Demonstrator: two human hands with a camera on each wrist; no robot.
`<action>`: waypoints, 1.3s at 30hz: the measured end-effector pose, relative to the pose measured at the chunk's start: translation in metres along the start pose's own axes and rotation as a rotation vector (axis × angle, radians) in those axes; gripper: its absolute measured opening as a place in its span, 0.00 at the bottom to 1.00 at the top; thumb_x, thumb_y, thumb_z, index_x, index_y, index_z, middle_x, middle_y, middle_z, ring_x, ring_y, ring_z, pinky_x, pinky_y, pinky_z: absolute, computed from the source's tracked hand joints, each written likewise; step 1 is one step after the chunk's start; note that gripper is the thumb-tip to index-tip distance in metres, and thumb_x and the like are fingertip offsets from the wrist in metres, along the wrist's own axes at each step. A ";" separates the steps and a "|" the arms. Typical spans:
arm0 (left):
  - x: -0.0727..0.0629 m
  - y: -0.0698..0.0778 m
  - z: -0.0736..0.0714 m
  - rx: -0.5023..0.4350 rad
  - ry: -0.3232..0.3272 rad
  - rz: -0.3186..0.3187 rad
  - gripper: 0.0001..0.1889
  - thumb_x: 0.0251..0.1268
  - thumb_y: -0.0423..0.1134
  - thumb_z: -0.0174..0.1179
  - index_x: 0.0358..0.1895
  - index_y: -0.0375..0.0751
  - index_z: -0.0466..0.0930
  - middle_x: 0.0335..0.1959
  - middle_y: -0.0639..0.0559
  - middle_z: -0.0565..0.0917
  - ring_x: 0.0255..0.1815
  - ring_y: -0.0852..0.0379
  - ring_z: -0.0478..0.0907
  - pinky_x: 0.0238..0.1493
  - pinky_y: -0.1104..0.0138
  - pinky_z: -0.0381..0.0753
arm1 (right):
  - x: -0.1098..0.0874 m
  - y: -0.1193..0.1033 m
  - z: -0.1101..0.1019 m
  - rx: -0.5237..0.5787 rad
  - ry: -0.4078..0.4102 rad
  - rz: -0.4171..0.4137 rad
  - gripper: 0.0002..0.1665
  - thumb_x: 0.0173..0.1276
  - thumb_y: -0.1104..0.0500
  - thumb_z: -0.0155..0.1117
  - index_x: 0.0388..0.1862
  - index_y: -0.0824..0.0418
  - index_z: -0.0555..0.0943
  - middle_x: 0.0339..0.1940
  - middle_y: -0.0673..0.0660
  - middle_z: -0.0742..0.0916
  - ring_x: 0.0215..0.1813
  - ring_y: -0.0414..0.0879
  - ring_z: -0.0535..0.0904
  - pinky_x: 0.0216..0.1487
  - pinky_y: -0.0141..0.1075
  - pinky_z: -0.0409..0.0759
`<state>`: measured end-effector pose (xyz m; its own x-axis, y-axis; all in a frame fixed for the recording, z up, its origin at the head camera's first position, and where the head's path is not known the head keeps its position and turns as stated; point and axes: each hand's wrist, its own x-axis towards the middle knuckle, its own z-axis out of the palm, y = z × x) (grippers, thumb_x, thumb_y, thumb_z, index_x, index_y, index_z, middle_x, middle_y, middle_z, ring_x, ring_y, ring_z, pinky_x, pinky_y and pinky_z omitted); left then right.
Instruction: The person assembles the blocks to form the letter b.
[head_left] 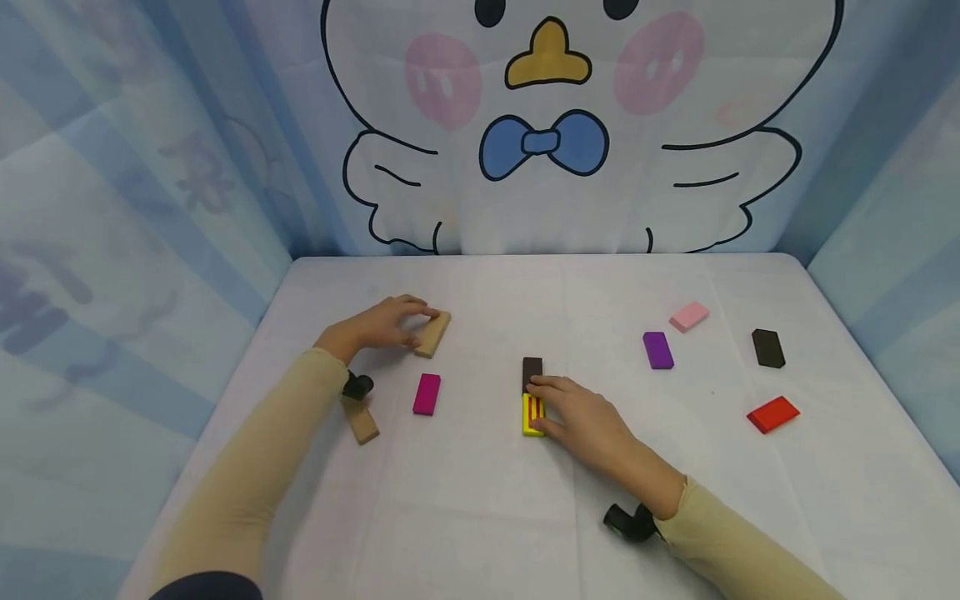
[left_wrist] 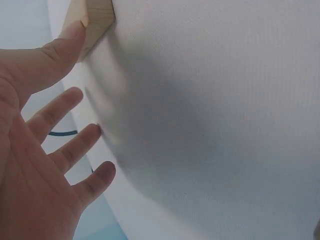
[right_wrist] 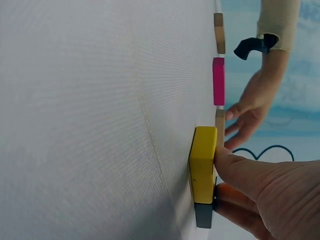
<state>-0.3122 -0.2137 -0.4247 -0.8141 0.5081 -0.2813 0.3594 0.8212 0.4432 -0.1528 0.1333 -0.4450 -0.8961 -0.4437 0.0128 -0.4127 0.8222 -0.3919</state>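
Note:
At the back left, my left hand (head_left: pixel 386 323) pinches a plain wooden block (head_left: pixel 432 335) between thumb and index finger. In the left wrist view its thumb (left_wrist: pixel 75 35) lies against that block while the other fingers spread apart; the index finger is hidden there. A yellow block (head_left: pixel 528 427) with red stripes lies near the middle, end to end with a dark brown block (head_left: pixel 532 368). My right hand (head_left: pixel 588 421) rests on these two with fairly straight fingers. In the right wrist view, the thumb (right_wrist: pixel 225 159) touches the yellow block's top and the fingers reach the dark one.
A magenta block (head_left: pixel 427 394) and another wooden block (head_left: pixel 364 422) lie near my left forearm. Spread over the table's right side are a purple block (head_left: pixel 657 351), a pink block (head_left: pixel 688 317), a black block (head_left: pixel 768 348) and a red block (head_left: pixel 773 414).

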 end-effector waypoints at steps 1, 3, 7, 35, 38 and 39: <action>0.001 0.001 0.000 0.000 0.001 0.000 0.31 0.71 0.38 0.66 0.76 0.46 0.71 0.78 0.37 0.65 0.80 0.33 0.58 0.79 0.38 0.59 | 0.000 0.000 0.000 0.000 0.001 0.000 0.33 0.69 0.52 0.74 0.70 0.58 0.79 0.72 0.58 0.80 0.72 0.57 0.77 0.64 0.54 0.82; 0.002 0.002 0.001 0.003 0.003 0.000 0.31 0.71 0.37 0.66 0.76 0.46 0.71 0.79 0.37 0.65 0.80 0.33 0.58 0.79 0.39 0.59 | 0.000 0.000 0.000 0.000 0.004 0.000 0.33 0.69 0.52 0.74 0.70 0.58 0.79 0.72 0.57 0.80 0.71 0.56 0.78 0.64 0.54 0.82; 0.005 0.006 0.002 0.002 0.008 0.005 0.30 0.71 0.36 0.65 0.75 0.44 0.71 0.81 0.40 0.63 0.82 0.35 0.55 0.81 0.40 0.56 | 0.000 0.000 0.000 0.001 0.007 -0.003 0.33 0.68 0.52 0.75 0.70 0.58 0.79 0.71 0.58 0.81 0.71 0.56 0.78 0.64 0.53 0.82; 0.032 0.039 0.019 -0.117 0.074 -0.029 0.31 0.67 0.39 0.70 0.72 0.41 0.74 0.75 0.44 0.73 0.79 0.44 0.62 0.82 0.50 0.58 | 0.001 -0.001 -0.003 -0.005 -0.007 -0.010 0.32 0.68 0.53 0.75 0.69 0.59 0.80 0.70 0.58 0.81 0.70 0.57 0.79 0.63 0.53 0.82; 0.036 0.045 0.020 -0.123 0.083 -0.028 0.30 0.67 0.38 0.70 0.71 0.40 0.74 0.74 0.43 0.73 0.79 0.44 0.63 0.82 0.51 0.59 | 0.002 -0.001 -0.003 -0.004 -0.012 -0.007 0.33 0.68 0.52 0.75 0.69 0.59 0.80 0.71 0.58 0.81 0.70 0.57 0.79 0.64 0.53 0.82; 0.038 0.047 0.021 -0.127 0.084 -0.027 0.30 0.67 0.38 0.70 0.71 0.40 0.74 0.74 0.43 0.73 0.78 0.44 0.63 0.82 0.51 0.59 | 0.002 -0.001 -0.003 -0.006 -0.012 -0.008 0.33 0.68 0.52 0.75 0.69 0.59 0.80 0.71 0.58 0.81 0.70 0.57 0.79 0.64 0.53 0.82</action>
<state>-0.3164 -0.1504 -0.4322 -0.8600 0.4581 -0.2248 0.2804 0.7923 0.5418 -0.1541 0.1325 -0.4416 -0.8908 -0.4544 0.0050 -0.4207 0.8206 -0.3867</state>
